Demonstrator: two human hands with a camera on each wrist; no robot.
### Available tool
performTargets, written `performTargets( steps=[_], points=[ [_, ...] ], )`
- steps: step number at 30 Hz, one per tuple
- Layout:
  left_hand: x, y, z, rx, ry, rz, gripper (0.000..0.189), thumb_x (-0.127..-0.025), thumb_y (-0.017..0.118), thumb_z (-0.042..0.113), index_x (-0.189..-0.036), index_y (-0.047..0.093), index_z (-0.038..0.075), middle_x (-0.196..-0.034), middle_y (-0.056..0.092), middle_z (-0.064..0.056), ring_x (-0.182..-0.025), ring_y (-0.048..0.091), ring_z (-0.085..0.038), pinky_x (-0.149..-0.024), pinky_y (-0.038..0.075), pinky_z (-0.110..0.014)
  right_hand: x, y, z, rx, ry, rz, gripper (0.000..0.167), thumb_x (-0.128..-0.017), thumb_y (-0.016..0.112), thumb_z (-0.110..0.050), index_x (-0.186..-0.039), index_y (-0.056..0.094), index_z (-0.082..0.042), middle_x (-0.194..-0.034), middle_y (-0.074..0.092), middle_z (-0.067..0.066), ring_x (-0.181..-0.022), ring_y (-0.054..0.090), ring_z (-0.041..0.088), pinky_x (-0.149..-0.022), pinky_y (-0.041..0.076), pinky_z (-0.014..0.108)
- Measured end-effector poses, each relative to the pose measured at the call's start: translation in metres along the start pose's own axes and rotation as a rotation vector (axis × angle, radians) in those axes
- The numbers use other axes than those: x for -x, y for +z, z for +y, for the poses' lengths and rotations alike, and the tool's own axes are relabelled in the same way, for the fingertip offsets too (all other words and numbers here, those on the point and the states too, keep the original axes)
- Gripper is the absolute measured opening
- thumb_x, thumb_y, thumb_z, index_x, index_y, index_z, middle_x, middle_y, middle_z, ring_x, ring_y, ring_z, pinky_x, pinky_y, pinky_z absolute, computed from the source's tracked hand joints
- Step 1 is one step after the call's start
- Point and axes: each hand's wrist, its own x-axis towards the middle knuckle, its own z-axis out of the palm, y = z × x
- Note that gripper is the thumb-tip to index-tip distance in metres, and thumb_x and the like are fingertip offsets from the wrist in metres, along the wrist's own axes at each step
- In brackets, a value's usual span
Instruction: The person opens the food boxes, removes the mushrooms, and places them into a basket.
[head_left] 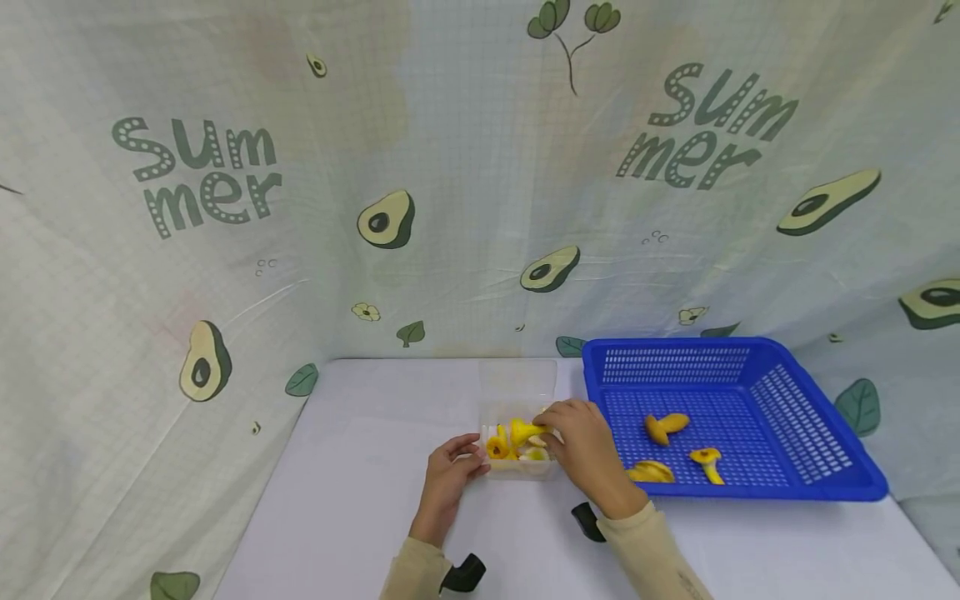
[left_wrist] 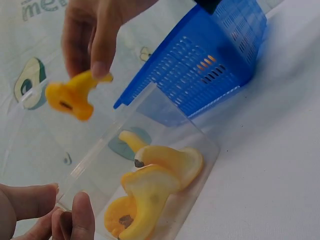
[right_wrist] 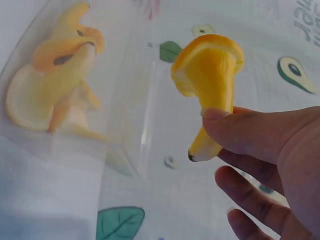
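In the head view my right hand is above a clear plastic box. Between thumb and fingers it pinches a yellow chanterelle mushroom by the stem, cap outward. My left hand grips the near left edge of the box, thumb and fingertips meeting at its rim in the left wrist view. Several yellow mushrooms lie heaped inside the box. Its clear lid stands open at the back.
A blue plastic basket stands right of the box. In it lie a brownish-yellow mushroom, a yellow one and more yellow-brown pieces by the near wall. A patterned cloth hangs behind the white table.
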Motion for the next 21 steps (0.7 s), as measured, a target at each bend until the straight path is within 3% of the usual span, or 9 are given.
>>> performTargets(
  steps=[13, 21],
  points=[
    [0.002, 0.001, 0.002, -0.012, -0.01, 0.008, 0.042, -0.095, 0.068, -0.01, -0.135, 0.056, -0.018, -0.102, 0.062, -0.01, -0.087, 0.062, -0.015, -0.079, 0.065, -0.027, 0.031, -0.057, 0.041, 0.039, 0.127, 0.18, 0.029, -0.076, 0.092, 0.003, -0.101, 0.081, -0.006, -0.097, 0.077, 0.009, -0.089, 0.067, 0.033, -0.079, 0.054, 0.053],
    [0.001, 0.0, 0.002, -0.019, -0.016, 0.004, 0.041, -0.097, 0.068, -0.009, -0.136, 0.056, -0.017, -0.101, 0.062, -0.012, -0.083, 0.063, -0.014, -0.08, 0.065, -0.028, 0.046, -0.075, 0.067, 0.077, 0.239, 0.185, 0.03, -0.079, 0.089, 0.005, -0.106, 0.08, -0.002, -0.1, 0.077, 0.017, -0.09, 0.066, 0.039, -0.078, 0.051, 0.059]
  ],
)
